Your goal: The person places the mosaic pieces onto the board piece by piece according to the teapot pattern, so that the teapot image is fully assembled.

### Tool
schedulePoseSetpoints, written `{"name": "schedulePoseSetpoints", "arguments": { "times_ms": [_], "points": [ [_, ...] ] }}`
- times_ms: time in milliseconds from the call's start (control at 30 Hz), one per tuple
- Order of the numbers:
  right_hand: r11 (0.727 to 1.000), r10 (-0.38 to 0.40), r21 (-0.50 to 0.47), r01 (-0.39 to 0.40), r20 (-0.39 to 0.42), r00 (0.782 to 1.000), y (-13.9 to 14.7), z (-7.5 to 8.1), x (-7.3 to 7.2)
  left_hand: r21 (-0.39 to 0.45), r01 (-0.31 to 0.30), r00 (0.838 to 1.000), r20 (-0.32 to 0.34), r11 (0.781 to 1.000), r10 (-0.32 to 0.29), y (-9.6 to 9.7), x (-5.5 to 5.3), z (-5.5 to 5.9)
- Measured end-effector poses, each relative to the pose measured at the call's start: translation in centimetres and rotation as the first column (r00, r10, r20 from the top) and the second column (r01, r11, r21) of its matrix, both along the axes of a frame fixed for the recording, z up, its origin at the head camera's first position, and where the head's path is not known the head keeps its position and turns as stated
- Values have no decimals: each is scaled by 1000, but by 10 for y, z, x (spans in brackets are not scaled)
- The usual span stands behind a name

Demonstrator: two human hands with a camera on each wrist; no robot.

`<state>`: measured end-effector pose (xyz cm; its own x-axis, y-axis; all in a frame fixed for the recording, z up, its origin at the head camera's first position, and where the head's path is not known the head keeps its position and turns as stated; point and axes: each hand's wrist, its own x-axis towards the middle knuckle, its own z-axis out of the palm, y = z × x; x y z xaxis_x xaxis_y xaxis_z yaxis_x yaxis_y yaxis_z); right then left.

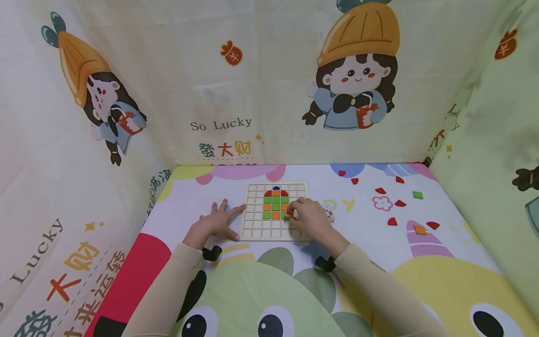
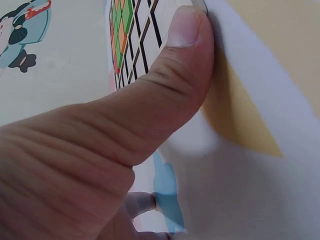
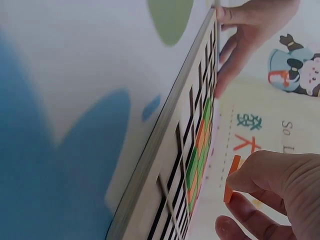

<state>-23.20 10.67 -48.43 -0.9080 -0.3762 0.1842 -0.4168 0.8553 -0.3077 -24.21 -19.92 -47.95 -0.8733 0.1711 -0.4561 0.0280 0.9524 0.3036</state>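
Observation:
A pale wooden grid board (image 1: pixel 257 231) lies on the table. In its upper middle, red, orange, green and blue tiles (image 1: pixel 275 207) form an arch-topped block. My left hand (image 1: pixel 215 221) has its fingers spread at the board's left side, thumb at the near corner and a fingertip at the edge. In the left wrist view the thumb (image 2: pixel 182 65) rests against the frame. Over the right part of the pattern, my right hand (image 1: pixel 311 220) pinches an orange square tile (image 3: pixel 232 180) between thumb and fingers. The right wrist view shows this tile held on edge, raised off the board.
Several red curved-edged pieces (image 1: pixel 400 203) lie scattered on the right of the table, along with a green tile (image 1: pixel 418 195) and an orange tile (image 1: pixel 420 230). A small patterned piece (image 1: pixel 329 213) lies partly behind the right hand. Printed cloth walls (image 1: pixel 278 145) enclose the table.

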Motion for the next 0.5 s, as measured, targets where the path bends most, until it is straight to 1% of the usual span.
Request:
{"name": "schedulePoseSetpoints", "arguments": {
  "times_ms": [200, 367, 500],
  "points": [
    [999, 38, -37, -38, 11, 999, -19, -2, 0, -1, 3, 1000, -8, 1000, -3, -1, -1, -2],
    [997, 70, -33, -70, 16, 997, -32, -10, 1, 11, -1, 1000, -6, 1000, 1, -1, -2, -5],
    [996, 83, -38, -82, 16, 996, -38, -15, 1, 12, -6, 1000, -1, 1000, 6, -2, -2, -6]
  ]
}}
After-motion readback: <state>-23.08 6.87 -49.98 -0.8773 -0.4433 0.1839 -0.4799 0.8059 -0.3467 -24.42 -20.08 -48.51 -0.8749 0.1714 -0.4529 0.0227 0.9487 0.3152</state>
